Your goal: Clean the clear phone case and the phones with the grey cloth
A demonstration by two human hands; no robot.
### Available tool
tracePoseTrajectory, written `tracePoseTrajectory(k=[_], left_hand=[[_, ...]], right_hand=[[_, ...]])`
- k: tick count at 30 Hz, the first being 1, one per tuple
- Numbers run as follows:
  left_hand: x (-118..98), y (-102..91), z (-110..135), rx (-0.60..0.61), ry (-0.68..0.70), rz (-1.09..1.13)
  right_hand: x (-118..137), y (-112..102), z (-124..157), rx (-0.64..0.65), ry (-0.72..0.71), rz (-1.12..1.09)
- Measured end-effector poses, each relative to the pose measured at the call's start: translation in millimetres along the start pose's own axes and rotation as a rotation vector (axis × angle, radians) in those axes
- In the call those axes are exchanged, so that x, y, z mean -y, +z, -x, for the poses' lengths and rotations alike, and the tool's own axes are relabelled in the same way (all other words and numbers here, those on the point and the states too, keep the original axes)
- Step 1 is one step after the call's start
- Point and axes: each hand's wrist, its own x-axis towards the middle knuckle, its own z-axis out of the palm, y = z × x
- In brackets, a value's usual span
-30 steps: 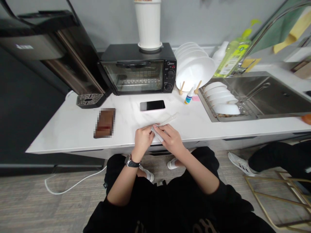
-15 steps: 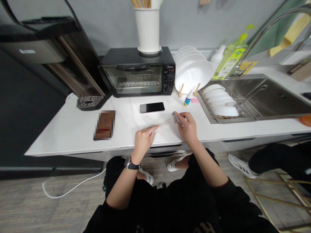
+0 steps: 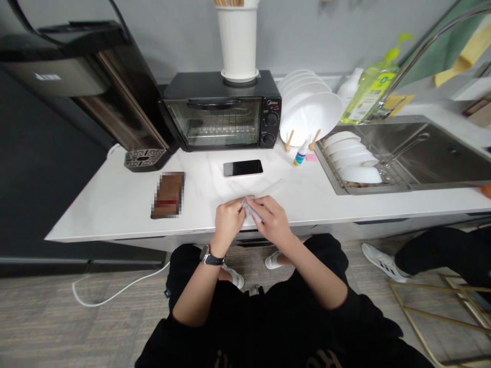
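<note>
The left hand pinches clear plastic jutting toward two o'clock over the desk, while the right hand has fingers closed on a grey cloth, so an uneven tug could jerk it loose.

The cloth is pale grey, the strip clear and whitish. The tabletop is white with faint grey veining. The phone shows a black screen and pinkish edge; the blurred rectangle is brown with a dark red band. The small bottle is white, blue and yellow, the plates plain white, the oven black.
</note>
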Motion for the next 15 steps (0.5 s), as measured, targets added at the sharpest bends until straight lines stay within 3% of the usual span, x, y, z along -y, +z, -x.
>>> tracePoseTrajectory(k=[4,8,15], left_hand=[[0,-0.9,0,0.013,0.022,0.005],[1,-0.4,0,0.008,0.019,-0.020],[3,2.2,3,-0.013,0.057,0.037]], right_hand=[[12,6,1,0.012,-0.064,-0.011],[-1,-6,-2,0.012,-0.093,0.051],[-44,-37,-8,-0.067,0.096,0.203]])
